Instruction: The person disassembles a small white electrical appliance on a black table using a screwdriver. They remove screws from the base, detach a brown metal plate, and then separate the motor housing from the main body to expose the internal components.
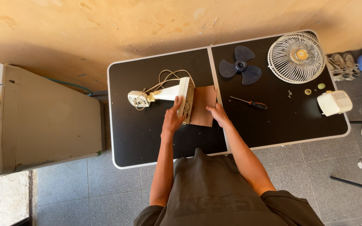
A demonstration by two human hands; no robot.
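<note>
A cream fan body [164,94] lies on its side on the black folding table [147,138], its square base [185,98] turned up on edge and its cord looped behind. My left hand [173,117] grips the edge of that base. My right hand [217,113] rests on the near right corner of a brown base plate [202,104] lying flat beside the base.
A dark blue fan blade [240,66], a white wire grille [297,57], a screwdriver [250,103], small loose parts [308,91] and a white motor cover [334,102] lie on the table's right half. A beige appliance [38,117] stands at left. Shoes [343,65] sit on the floor at right.
</note>
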